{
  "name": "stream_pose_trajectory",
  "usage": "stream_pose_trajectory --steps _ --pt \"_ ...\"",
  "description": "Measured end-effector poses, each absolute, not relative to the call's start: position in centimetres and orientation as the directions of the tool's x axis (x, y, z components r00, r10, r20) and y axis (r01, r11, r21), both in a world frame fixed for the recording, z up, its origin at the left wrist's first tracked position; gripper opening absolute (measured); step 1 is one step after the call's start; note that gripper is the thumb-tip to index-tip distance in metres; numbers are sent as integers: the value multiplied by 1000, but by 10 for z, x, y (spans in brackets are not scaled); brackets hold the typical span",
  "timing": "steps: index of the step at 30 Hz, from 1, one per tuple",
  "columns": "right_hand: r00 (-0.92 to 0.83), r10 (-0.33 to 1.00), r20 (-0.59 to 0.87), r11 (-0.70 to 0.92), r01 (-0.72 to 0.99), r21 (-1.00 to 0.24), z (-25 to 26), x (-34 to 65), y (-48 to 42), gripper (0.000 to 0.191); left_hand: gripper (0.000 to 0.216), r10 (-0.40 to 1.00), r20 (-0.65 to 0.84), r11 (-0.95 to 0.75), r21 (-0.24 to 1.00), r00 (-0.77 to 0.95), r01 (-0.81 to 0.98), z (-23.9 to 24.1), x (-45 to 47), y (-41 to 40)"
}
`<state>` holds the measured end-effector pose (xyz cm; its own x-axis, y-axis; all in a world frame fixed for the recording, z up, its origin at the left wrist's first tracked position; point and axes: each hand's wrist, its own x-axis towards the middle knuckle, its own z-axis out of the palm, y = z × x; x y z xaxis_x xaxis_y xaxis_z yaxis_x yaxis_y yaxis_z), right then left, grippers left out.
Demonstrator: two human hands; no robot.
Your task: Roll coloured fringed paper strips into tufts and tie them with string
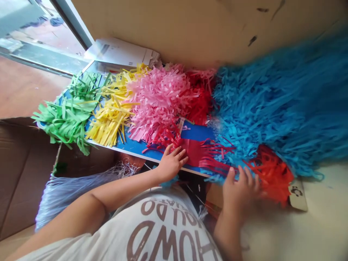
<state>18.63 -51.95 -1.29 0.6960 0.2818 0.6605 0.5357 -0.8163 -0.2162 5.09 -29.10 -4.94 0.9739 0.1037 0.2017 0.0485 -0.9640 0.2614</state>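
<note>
A blue board (195,132) lies before me, covered in bands of fringed paper: green (69,112), yellow (114,108), pink (157,101), red (199,96) and a wide mass of blue (280,101). My left hand (171,161) rests flat with fingers spread on a red fringed paper strip (201,152) near the board's front edge. My right hand (241,186) lies open, fingers apart, against the blue fringe beside a bunch of orange-red fringe (273,172).
A stack of white papers (122,52) sits at the board's far end by a window frame (73,21). A beige wall (206,29) runs behind the board. A bundle of pale lilac fringe (70,188) hangs under my left arm. Brown cardboard (19,159) stands at left.
</note>
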Motion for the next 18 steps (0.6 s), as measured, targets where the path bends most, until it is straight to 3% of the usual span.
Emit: stream_pose_trajectory --steps 2,4,6,10,14,18 --pt "610 433 664 -689 699 -193 -4 178 -505 34 30 111 220 -956 289 969 44 -46 51 -291" --pt "472 688 551 -454 872 -179 -4 169 -480 39 29 105 256 -946 325 961 17 -41 53 -291" --pt "346 817 462 -274 937 -217 -10 167 -458 25 29 109 280 -933 359 954 1 -34 57 -289" --pt "363 754 548 -262 931 -255 -21 182 -447 19 30 272 300 -906 402 914 137 -25 66 -274" --pt "348 703 620 -284 937 -204 -22 187 -453 15 30 466 353 -854 417 811 310 -22 52 -231" --pt "356 721 595 -267 934 -236 -31 176 -452 14 36 551 278 -826 316 787 467 -3 7 -194"
